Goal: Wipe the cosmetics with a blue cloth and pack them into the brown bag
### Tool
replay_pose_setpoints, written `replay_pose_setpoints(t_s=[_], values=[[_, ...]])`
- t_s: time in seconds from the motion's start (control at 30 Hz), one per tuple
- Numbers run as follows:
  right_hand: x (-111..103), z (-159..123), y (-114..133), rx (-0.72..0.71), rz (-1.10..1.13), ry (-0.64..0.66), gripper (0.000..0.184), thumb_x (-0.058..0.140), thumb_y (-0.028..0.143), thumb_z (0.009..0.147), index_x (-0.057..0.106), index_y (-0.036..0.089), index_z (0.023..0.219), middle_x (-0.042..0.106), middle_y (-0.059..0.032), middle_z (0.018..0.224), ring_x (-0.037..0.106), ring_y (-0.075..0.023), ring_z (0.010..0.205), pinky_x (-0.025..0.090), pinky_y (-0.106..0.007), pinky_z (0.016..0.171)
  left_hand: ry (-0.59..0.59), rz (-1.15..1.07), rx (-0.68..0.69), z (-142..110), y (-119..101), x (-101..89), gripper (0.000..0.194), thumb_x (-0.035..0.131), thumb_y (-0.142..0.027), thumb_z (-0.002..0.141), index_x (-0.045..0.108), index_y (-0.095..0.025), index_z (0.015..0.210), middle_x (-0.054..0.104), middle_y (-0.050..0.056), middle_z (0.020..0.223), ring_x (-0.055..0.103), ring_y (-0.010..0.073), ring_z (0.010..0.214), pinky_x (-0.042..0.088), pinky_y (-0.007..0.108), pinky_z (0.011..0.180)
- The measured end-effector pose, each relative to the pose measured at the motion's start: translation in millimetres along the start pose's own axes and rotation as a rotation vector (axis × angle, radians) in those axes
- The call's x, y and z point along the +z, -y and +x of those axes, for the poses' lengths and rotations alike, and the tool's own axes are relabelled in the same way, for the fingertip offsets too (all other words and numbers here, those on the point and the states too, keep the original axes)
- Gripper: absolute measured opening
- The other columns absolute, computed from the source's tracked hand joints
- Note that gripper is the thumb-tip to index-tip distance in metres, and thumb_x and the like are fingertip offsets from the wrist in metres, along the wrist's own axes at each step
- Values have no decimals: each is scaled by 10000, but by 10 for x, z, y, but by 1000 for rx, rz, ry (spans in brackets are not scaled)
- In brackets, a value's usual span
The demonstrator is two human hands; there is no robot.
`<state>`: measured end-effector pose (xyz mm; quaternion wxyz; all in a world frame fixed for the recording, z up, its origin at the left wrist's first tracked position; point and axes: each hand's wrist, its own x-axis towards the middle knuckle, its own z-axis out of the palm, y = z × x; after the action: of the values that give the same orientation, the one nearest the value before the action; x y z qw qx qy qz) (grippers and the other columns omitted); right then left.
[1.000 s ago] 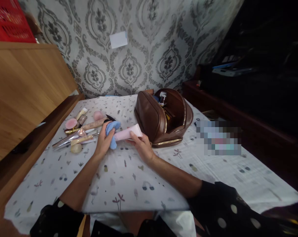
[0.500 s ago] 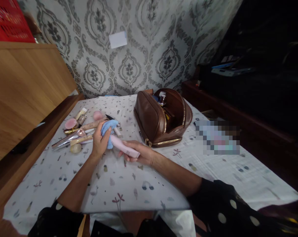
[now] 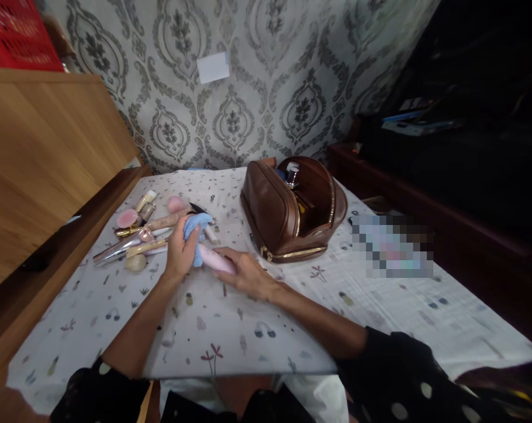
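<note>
Head view: 2 bare hands meet above the desk (image 3: pixel 283 352), left of its middle. The left hand (image 3: pixel 181 252) is closed on a blue cloth (image 3: pixel 198 223), thumb pressed over the fold and the other fingers partly hidden. The right hand (image 3: pixel 248 273) is curled round the lower end of a pink tube (image 3: pixel 215 258), its fingers pressed against the sides; the tube's upper end meets the cloth, and it tilts down toward the desk's near edge.

Just beyond the left hand, toward the desk's left edge, lie a pink round case (image 3: pixel 127 218), a silver tube (image 3: pixel 120 247), a pale egg-shaped piece (image 3: pixel 136 262) and a pink ball (image 3: pixel 176 204), among other slim tubes. Toward the far edge, right of the middle, stands a brown bag (image 3: pixel 270 211), unzipped, with a silver-capped bottle (image 3: pixel 292 175) showing inside. Any lettering on the pink tube is covered or too small to read. By the desk's right edge, a pixelated item (image 3: pixel 391 244) has its markings blurred out.
</note>
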<state>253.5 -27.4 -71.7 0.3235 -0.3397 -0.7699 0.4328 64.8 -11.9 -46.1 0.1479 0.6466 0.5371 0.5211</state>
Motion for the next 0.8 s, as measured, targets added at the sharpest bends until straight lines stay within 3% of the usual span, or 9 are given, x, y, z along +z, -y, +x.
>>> replay_pose_setpoints(t_s=[0.1,0.27,0.43,0.53,0.6,0.7,0.8], values=[[-18,-43,17,-74,-413,-38,523,649,344,854,550,218,1352,674,-104,1199,658,-258,962,467,-345,822,27,40,-9,-1,10,10,293,488,-396,930,593,-193,1114,656,19,937,610,183,871,487,289,841],[-24,-54,22,-43,-580,-38,549,634,378,882,510,238,1398,676,-105,1155,668,-241,882,457,-308,743,41,-3,-59,5,67,48,298,476,-426,933,591,-194,1079,654,28,930,610,185,855,506,289,791],[-43,-32,19,-5,-433,-86,537,645,306,850,539,250,1373,684,-80,1204,670,-248,967,476,-323,806,-21,-193,-198,57,108,19,347,466,-386,912,557,-226,1205,671,61,1124,656,204,954,551,313,798],[-62,2,-12,76,-295,-162,512,666,301,815,594,232,1317,716,-69,1134,672,-253,969,487,-336,825,-99,-145,-152,102,162,-49,394,479,-255,820,599,-257,1196,667,30,1165,636,203,1026,539,296,826],[-76,32,-46,121,-210,-216,489,675,317,798,624,223,1276,730,-58,1080,675,-245,932,490,-332,812,-80,-83,-147,123,212,-84,388,476,-207,746,676,-233,1078,695,20,1062,636,203,976,527,277,779],[-91,74,-96,109,-93,-264,446,675,335,789,655,204,1216,730,-46,1053,667,-226,907,486,-316,803,6,-89,-245,133,266,-84,294,479,-229,719,720,-190,883,676,12,767,603,179,709,479,256,604],[-89,94,-125,74,1,-281,434,669,353,787,671,177,1184,725,-53,1022,658,-216,879,483,-306,782,61,-190,-269,129,251,-43,249,538,-317,774,724,-187,878,677,12,758,588,167,696,469,251,616]])
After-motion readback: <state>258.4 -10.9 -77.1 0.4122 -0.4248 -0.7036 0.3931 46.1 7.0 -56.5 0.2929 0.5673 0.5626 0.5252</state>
